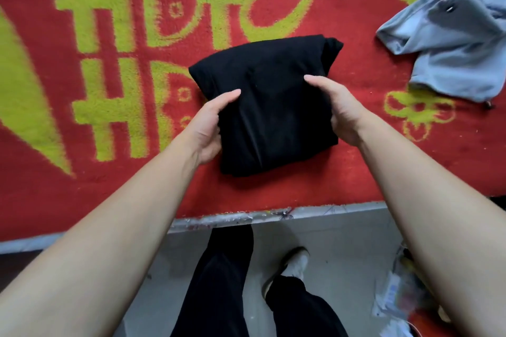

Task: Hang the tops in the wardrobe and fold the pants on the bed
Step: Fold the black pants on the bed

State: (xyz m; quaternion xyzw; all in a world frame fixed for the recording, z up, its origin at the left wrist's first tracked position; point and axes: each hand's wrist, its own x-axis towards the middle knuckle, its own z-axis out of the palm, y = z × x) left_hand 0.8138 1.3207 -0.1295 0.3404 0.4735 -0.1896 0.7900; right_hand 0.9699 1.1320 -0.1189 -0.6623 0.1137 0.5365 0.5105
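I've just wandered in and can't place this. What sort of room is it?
Probably a bedroom. A red and green blanket covers what looks like a bed, the left hand and right hand grip a folded black garment on it, and a loose grey-blue garment lies further right.

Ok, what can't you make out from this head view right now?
Head view: fingers of the left hand and right hand, tucked under the folded black garment; only thumbs show.
Head view: grey-blue garment, cut off by the right edge; top or pants unclear.
Head view: floor clutter at lower right, blurred.
Wardrobe: outside the frame.
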